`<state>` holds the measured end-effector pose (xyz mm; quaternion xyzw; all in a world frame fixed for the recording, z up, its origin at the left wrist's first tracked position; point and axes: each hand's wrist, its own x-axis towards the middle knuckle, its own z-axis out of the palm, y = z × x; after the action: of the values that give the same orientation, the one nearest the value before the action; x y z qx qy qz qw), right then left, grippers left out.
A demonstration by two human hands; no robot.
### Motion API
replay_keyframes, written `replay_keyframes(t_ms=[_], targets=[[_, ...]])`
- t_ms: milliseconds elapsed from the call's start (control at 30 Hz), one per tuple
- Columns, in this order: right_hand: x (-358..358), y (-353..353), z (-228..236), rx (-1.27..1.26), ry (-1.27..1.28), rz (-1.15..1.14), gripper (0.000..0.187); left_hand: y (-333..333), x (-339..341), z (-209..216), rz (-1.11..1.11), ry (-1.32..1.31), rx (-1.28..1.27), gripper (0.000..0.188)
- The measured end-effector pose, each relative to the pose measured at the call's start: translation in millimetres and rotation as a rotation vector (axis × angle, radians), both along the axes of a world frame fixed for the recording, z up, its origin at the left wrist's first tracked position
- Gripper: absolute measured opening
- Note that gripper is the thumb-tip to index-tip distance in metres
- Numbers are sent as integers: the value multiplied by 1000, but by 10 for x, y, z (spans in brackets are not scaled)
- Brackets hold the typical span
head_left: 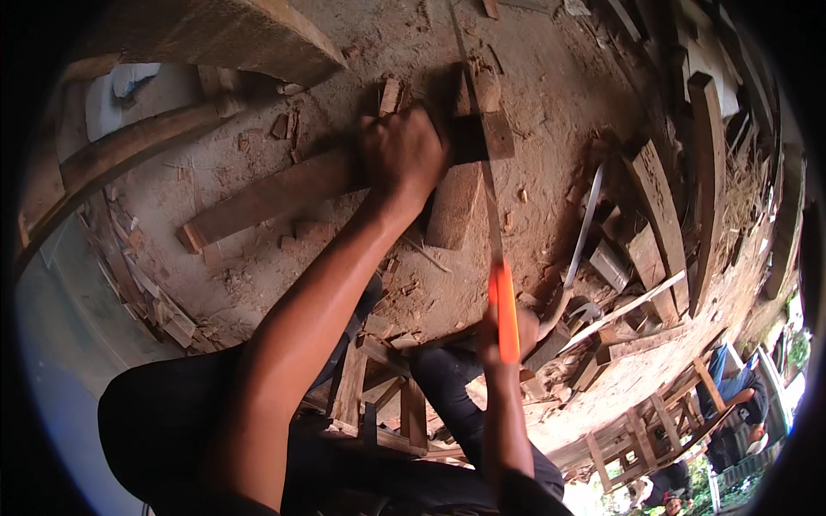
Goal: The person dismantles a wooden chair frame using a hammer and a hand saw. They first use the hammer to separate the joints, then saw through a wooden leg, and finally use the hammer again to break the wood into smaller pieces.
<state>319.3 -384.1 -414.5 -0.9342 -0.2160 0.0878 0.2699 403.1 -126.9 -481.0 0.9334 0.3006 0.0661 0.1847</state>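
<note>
A brown earthen floor [551, 107], littered with sawdust and chips, is occupied by the work area. At the upper left, a thick brown beam [206, 39] is placed above floor level. At the right, a heap of long, weathered wooden boards [707, 172] is stacked at varied angles. At the lower right, a second person in dark and blue clothing [747, 400] can be seen well apart from the work.

A dark brown squared timber [275, 193] is positioned at centre, slanting up toward the right. Its right portion is carried on a short, pale brown wooden block [454, 211], set crosswise beneath it. A long, thin metal saw [492, 211] with a bright orange handle [508, 318] is laid across the timber near its right end, the blade pointed away from the body.

A narrow metal blade with a curved wooden handle [585, 225] is located on the right, near the heap.

The timber is held from above by the left hand [404, 150], which is closed with fingers curled over the far edge; the fingertips are hidden. The saw handle is enclosed by the right hand [527, 329], wrapped tightly around it.
</note>
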Motion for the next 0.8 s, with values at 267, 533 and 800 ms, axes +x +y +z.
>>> replay_keyframes(t_ms=[267, 533, 800], targets=[[673, 705, 38, 312, 136, -37, 13, 14, 65, 30, -8, 70, -27, 22], [202, -73, -51, 188, 115, -44, 8, -12, 84, -86, 29, 114, 165, 27], [-108, -481, 292, -71, 241, -12, 36, 174, 272, 120, 145, 94, 45, 33]])
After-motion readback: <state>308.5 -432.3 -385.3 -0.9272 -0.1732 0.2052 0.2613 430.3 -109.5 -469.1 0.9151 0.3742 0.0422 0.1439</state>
